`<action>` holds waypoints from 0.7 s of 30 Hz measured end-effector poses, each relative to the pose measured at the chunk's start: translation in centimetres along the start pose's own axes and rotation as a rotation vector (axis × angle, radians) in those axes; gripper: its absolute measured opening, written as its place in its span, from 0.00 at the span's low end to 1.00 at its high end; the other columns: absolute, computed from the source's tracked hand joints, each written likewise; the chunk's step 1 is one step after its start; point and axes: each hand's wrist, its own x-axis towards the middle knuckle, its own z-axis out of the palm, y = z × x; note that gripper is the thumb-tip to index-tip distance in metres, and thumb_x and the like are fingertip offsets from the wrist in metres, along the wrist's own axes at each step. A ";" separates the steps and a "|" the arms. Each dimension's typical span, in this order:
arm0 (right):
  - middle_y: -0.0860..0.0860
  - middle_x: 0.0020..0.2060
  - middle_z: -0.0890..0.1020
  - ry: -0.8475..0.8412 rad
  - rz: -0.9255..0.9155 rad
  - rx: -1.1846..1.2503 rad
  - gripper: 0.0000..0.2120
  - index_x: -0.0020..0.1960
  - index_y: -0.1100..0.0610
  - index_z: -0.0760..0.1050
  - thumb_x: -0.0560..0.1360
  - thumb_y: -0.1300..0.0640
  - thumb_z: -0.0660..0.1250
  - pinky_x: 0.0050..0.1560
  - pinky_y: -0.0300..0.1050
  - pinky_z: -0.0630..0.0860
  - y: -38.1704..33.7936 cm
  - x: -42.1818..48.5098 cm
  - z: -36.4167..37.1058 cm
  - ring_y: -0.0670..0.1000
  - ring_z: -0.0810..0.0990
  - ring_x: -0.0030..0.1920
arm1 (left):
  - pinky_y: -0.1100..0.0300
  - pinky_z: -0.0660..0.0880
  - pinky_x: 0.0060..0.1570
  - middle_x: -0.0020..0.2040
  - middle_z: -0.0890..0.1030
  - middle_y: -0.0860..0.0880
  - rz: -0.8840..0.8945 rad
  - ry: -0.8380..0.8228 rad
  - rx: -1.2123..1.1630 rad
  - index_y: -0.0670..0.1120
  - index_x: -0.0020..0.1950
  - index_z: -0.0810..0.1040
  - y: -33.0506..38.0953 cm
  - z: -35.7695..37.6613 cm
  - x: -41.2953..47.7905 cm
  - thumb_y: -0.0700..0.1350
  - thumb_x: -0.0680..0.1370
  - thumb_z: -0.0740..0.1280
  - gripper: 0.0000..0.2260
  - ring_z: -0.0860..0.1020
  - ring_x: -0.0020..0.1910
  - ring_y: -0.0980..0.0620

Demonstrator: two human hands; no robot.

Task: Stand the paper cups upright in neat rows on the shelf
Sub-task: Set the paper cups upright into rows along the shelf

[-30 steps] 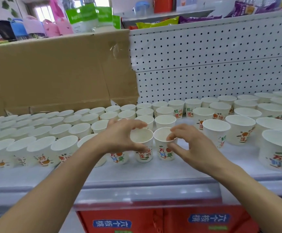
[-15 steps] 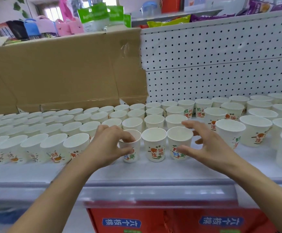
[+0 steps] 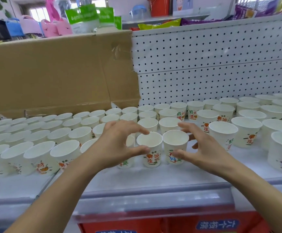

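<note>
Many white paper cups with red and green print stand upright in rows on the white shelf (image 3: 153,179). At the front middle stand two cups side by side, a left cup (image 3: 151,149) and a right cup (image 3: 174,145). My left hand (image 3: 118,145) curves around from the left, its thumb and forefinger tips touching the left cup; it half hides a third cup (image 3: 127,161). On the other side, my right hand (image 3: 202,150) brackets the right cup, thumb across its front and fingers spread behind it. Neither hand lifts a cup.
Larger cups (image 3: 222,135) stand spaced out to the right. Tight rows of cups (image 3: 36,138) fill the left. A flattened cardboard box (image 3: 56,73) leans on the white pegboard back wall (image 3: 212,64). The shelf's front lip (image 3: 153,199) runs below my forearms.
My left hand let go of the cup it gripped and shifted right to the middle cup. My right hand closed in around the right cup. The view moved slightly.
</note>
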 end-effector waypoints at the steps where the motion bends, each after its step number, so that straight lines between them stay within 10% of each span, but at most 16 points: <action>1: 0.41 0.63 0.72 0.002 -0.008 -0.014 0.38 0.72 0.42 0.61 0.66 0.40 0.73 0.56 0.40 0.72 0.0 0.0 -0.3 0.40 0.73 0.58 | 0.59 0.58 0.65 0.59 0.76 0.65 0.001 -0.017 -0.022 0.62 0.59 0.77 0.0 -0.3 0.3 0.65 0.67 0.69 0.21 0.69 0.63 0.63; 10: 0.33 0.47 0.79 0.100 -0.032 -0.084 0.07 0.52 0.42 0.78 0.74 0.49 0.69 0.46 0.32 0.72 0.6 3.3 -8.4 0.32 0.75 0.48 | 0.81 0.63 0.50 0.58 0.74 0.70 0.105 -0.148 -0.118 0.61 0.62 0.75 1.3 -1.5 7.2 0.62 0.72 0.66 0.19 0.67 0.54 0.80; 21: 0.36 0.43 0.80 -0.182 0.001 -0.426 0.05 0.50 0.41 0.77 0.77 0.52 0.67 0.44 0.32 0.73 9.0 12.8 -16.1 0.35 0.77 0.44 | 0.60 0.75 0.53 0.52 0.83 0.58 -0.034 -0.158 0.043 0.54 0.57 0.81 0.8 1.9 18.2 0.50 0.78 0.66 0.09 0.78 0.50 0.62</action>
